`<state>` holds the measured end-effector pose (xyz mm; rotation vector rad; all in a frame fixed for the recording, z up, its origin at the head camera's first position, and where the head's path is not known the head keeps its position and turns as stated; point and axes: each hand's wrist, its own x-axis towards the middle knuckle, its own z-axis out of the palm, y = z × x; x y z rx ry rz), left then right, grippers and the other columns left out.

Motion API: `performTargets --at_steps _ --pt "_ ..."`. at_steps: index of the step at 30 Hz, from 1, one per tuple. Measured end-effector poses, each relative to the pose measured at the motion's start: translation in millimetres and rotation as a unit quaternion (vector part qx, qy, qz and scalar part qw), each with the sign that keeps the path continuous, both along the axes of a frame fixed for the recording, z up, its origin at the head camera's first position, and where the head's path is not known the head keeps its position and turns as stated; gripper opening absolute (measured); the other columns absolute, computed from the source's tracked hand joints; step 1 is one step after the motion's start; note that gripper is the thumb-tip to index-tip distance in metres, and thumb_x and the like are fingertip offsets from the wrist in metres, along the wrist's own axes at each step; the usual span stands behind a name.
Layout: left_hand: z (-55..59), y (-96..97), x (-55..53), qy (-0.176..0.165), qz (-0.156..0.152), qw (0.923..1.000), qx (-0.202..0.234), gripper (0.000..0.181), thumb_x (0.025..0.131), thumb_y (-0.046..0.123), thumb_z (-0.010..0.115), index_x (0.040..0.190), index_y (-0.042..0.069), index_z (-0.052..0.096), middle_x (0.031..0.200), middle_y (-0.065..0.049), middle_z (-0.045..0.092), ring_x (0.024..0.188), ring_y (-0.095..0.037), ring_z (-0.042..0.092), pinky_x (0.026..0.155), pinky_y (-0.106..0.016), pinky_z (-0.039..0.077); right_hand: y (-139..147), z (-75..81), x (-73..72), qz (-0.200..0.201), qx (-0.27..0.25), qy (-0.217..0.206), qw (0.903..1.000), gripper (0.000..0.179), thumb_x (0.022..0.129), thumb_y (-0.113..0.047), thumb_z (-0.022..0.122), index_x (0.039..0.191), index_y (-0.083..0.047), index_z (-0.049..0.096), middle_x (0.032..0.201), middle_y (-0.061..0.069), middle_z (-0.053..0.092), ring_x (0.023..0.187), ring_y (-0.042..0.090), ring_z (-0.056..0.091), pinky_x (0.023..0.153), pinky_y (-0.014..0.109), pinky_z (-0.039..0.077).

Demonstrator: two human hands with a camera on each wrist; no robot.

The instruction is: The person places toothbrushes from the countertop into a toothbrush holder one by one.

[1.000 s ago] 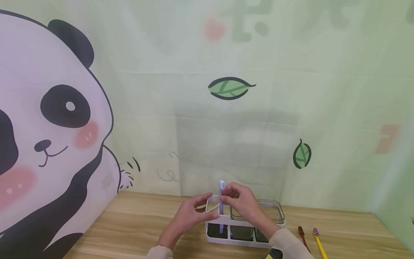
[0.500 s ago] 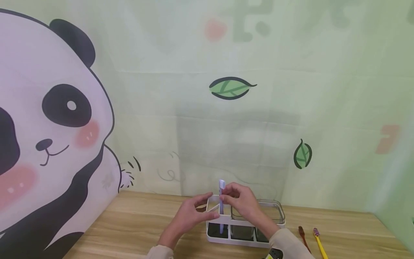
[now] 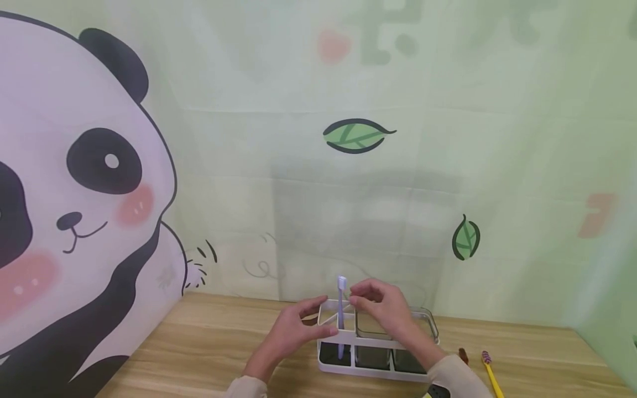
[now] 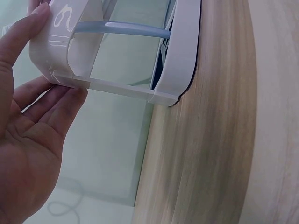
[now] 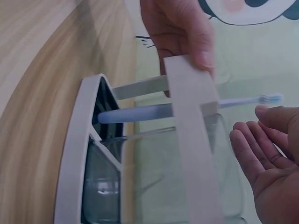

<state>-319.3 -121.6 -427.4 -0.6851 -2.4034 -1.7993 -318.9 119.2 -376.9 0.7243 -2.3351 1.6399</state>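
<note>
A pale blue toothbrush (image 3: 342, 296) stands upright in the left compartment of a white toothbrush holder (image 3: 380, 342), bristles up. In the right wrist view its handle (image 5: 135, 113) runs down to the dark base. My left hand (image 3: 288, 331) grips the holder's upper frame at the left end, thumb in front and fingers behind; the left wrist view shows the fingertips at the white corner. Just right of the brush head is my right hand (image 3: 388, 309), apart from it. In the right wrist view this hand (image 5: 273, 168) is loosely bent, nothing between thumb and fingers.
Clear cups (image 3: 424, 323) sit in the holder's other compartments. On the wooden table (image 3: 224, 326), to the right, lie a yellow toothbrush (image 3: 491, 373) and a brown toothbrush (image 3: 464, 355), the latter mostly behind the right sleeve. A printed panda cloth (image 3: 239, 193) hangs behind.
My right hand has let go of the pale blue toothbrush and moved slightly right, its sleeve now covering more of the brown toothbrush. The left hand keeps its place on the holder.
</note>
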Motion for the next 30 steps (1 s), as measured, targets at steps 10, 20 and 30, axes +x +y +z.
performTargets --at_steps 10,20,30 --pt "-0.6 0.1 -0.5 0.000 0.004 1.0000 -0.002 0.074 0.088 0.026 0.091 0.148 -0.002 0.059 0.145 -0.026 0.060 0.126 -0.044 0.065 0.100 -0.046 0.059 28 16.7 15.9 -0.054 0.006 -0.020 0.9983 0.026 0.098 -0.020 0.079 0.118 -0.004 0.074 0.112 0.007 0.077 0.104 0.021 0.073 0.088 0.024 0.059" --pt "-2.2 -0.1 -0.6 0.004 0.002 1.0000 0.000 0.075 0.088 0.026 0.090 0.148 -0.003 0.058 0.146 -0.026 0.060 0.126 -0.044 0.064 0.100 -0.045 0.059 63 18.7 28.5 -0.083 -0.011 -0.017 0.9963 0.030 0.099 -0.025 0.079 0.120 -0.005 0.074 0.111 0.007 0.077 0.101 0.017 0.075 0.090 0.029 0.062" --pt "-1.1 0.1 0.9 0.005 0.002 1.0000 -0.002 0.074 0.089 0.026 0.090 0.149 -0.003 0.058 0.146 -0.027 0.059 0.127 -0.045 0.064 0.101 -0.046 0.058 91 17.6 43.1 -0.128 -0.020 -0.032 0.9911 0.037 0.099 -0.031 0.079 0.123 -0.004 0.073 0.115 0.010 0.076 0.102 0.013 0.074 0.090 0.022 0.060"
